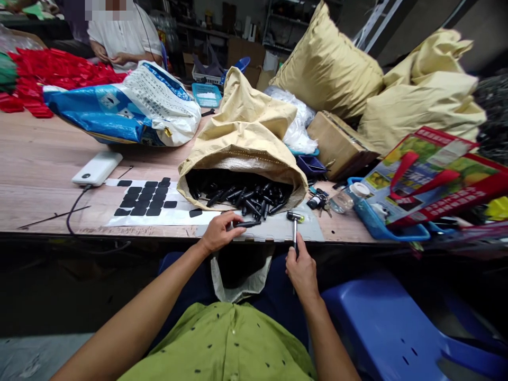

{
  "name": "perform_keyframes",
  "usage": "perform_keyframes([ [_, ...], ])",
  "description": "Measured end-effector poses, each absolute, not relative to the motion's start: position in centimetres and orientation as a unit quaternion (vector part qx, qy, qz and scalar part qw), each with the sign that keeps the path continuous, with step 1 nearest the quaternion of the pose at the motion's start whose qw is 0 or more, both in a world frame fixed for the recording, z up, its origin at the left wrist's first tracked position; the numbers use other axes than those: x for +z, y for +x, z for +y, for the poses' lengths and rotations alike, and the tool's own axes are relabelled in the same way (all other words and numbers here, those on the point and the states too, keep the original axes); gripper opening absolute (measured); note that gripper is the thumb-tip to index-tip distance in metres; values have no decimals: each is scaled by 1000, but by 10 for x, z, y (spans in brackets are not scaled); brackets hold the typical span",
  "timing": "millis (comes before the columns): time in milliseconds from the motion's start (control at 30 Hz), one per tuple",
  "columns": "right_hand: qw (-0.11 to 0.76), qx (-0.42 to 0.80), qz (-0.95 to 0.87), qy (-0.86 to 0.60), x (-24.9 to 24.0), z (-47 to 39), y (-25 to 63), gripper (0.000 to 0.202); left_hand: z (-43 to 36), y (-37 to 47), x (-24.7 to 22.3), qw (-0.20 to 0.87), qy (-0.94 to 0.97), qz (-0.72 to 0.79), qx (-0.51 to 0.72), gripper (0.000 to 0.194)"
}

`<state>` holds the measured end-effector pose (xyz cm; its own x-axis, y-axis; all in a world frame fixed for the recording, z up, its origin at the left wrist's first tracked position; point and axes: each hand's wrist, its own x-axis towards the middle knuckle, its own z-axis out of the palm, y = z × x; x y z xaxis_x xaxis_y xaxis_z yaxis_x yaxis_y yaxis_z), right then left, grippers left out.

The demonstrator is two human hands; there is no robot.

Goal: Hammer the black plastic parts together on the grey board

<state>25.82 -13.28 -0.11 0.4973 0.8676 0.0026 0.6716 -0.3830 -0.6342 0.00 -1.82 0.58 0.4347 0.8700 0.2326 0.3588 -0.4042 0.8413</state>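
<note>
My left hand [221, 230] pinches a slim black tube-like piece [247, 224] just over the table's front edge. In my right hand [303, 269] is a small hammer [295, 218], gripped by its handle, with the head up over a grey board [311, 226]. Between and beyond my hands a beige cloth sack [242, 138] lies with its mouth facing me. Many black pieces [254, 198] of the same sort fill its opening and spill onto the board. A whitish bag [242, 296] hangs open below the edge, between my knees.
Left are a sheet with black patches [145, 198], a white power bank [97, 169] with a cable, and a blue-white bag [123, 106]. Right are keys [319, 200], a blue basket [381, 225] and a blue chair [389, 323]. A person [121, 39] sits across the table.
</note>
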Motion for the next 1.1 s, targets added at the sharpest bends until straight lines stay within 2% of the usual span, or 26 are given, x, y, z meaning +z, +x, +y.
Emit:
perform_keyframes([
  [67,286,172,-468,-818,0,-133,258,64,-48,-1,1,382,788,365,315,24],
  [167,288,165,-473,-816,1,-134,258,63,-94,-2,-25,392,838,321,202,21],
  [367,231,136,-479,-836,1,-133,258,61,-125,-12,-92,362,768,527,36,17],
  [600,198,122,-484,-844,2,-133,258,60,-121,-6,-105,313,755,576,-26,36],
  [733,185,129,-483,-846,1,-132,259,60,-123,-2,-98,339,749,568,33,43],
  [833,172,132,-476,-852,1,-132,258,59,-120,0,-77,342,777,512,132,37],
  [933,163,138,-471,-856,2,-132,258,60,-101,3,-45,274,793,474,267,29],
  [1000,161,143,-469,-856,2,-132,258,60,-77,2,-24,209,761,504,351,26],
  [1100,165,146,-470,-855,1,-133,259,60,-27,-7,-1,122,702,580,394,21],
])
